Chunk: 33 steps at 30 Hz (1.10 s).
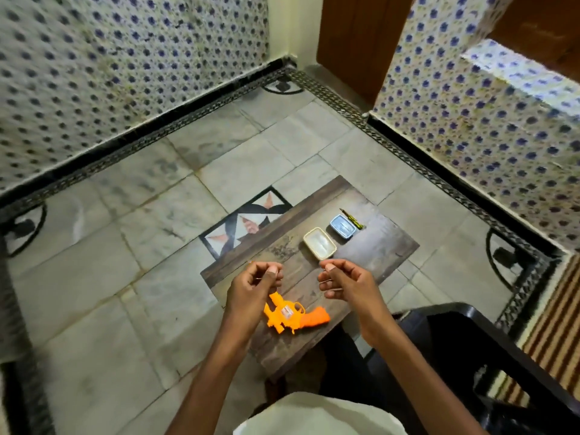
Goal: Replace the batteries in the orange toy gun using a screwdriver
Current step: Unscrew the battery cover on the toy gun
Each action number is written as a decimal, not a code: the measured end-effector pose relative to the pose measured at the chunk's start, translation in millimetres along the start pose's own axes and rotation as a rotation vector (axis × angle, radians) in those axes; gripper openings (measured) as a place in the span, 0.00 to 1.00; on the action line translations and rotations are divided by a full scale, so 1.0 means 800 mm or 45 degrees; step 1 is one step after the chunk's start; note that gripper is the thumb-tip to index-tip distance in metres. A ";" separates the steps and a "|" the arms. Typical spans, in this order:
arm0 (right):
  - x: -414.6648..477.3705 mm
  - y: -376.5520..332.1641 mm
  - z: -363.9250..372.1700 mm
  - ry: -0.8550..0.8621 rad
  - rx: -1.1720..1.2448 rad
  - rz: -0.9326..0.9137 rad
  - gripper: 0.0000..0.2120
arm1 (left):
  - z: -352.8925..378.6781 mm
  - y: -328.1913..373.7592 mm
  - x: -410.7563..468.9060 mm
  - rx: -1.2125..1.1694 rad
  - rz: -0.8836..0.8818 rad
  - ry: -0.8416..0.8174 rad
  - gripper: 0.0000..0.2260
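Observation:
The orange toy gun (pixel 295 313) lies on its side near the front of a small wooden table (pixel 379 246), with a pale rectangular patch in its middle. My left hand (pixel 254 285) hovers just above the gun's barrel end, fingers curled and thumb against the index finger. My right hand (pixel 343 282) hovers to the right of it at the same height, curled the same way. Neither hand plainly holds anything. A green-handled screwdriver (pixel 353 218) lies at the table's far edge. No batteries can be made out.
A small white tray (pixel 319 243) and a small blue tray (pixel 342 226) sit side by side beyond my hands, the screwdriver just behind the blue one. A black plastic chair (pixel 470 340) stands at the right. Tiled walls enclose the marble floor (pixel 141 246).

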State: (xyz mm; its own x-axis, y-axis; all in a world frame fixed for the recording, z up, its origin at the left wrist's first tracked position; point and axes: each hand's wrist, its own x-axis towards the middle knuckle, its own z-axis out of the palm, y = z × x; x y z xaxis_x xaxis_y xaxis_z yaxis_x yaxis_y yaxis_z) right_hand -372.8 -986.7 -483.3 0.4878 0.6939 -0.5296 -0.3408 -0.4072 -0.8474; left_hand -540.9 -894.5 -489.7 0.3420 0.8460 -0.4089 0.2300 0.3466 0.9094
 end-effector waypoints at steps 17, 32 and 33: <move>0.231 -0.141 -0.034 -0.719 -0.448 0.086 0.08 | 0.143 0.073 0.092 -0.371 -0.162 0.745 0.07; 0.245 -0.110 0.002 -0.906 -0.587 0.149 0.08 | 0.126 0.014 0.078 -0.561 -0.259 0.979 0.07; 0.247 -0.107 0.003 -0.888 -0.597 0.150 0.08 | 0.124 0.007 0.082 -0.565 -0.267 0.958 0.07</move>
State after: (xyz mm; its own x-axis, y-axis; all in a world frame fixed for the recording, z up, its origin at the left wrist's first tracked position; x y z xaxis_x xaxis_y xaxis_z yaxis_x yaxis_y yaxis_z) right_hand -248.9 -813.2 -515.5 -0.1897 0.7764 -0.6010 0.0850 -0.5968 -0.7978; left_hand -426.5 -877.0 -519.2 -0.3910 0.7350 -0.5539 -0.2063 0.5165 0.8310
